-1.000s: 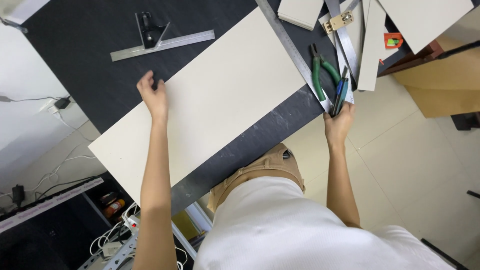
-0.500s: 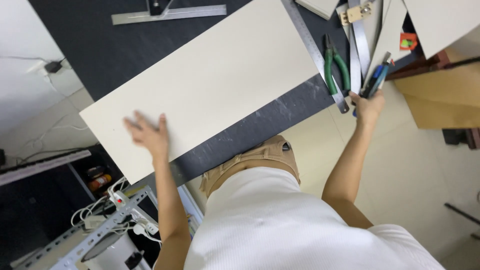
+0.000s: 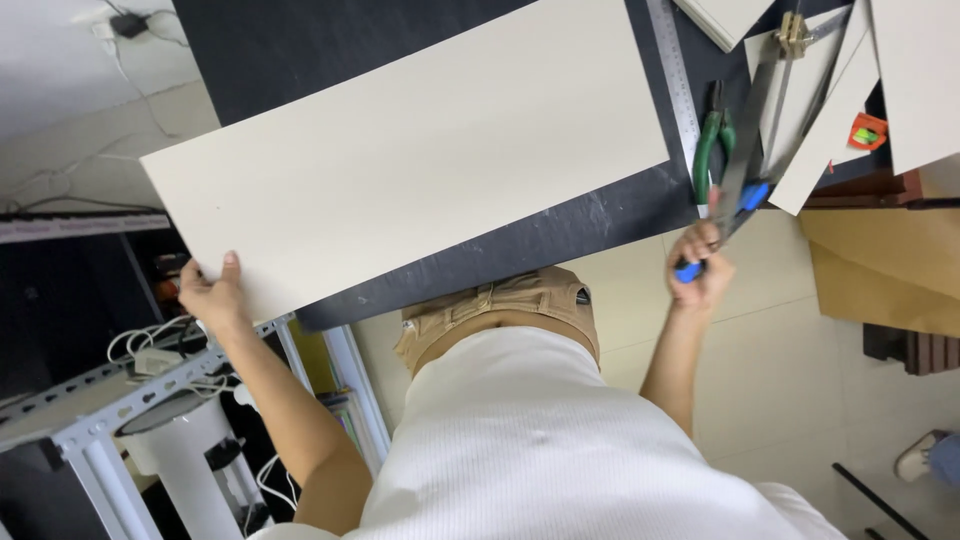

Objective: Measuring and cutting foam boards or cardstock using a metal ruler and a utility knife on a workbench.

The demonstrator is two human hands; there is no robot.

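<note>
Cream board [image 3: 420,170] lies flat on the dark surface [image 3: 560,235], its near-left corner hanging past the edge; left hand [image 3: 212,295] is pinched on that corner, right hand [image 3: 700,265] is closed round the blue grip of a metal tool [image 3: 745,175] at the surface's right edge. Judging from this, support the overhang from below and hold the board level so it can't tip. Green-handled pliers [image 3: 710,150] and steel ruler [image 3: 675,75] sit just beside the board's right end, so draw the tool out clear of both

The right hand [image 3: 700,268] hides the blue-handled tool's [image 3: 745,195] grip; the top edge crops its head.
</note>
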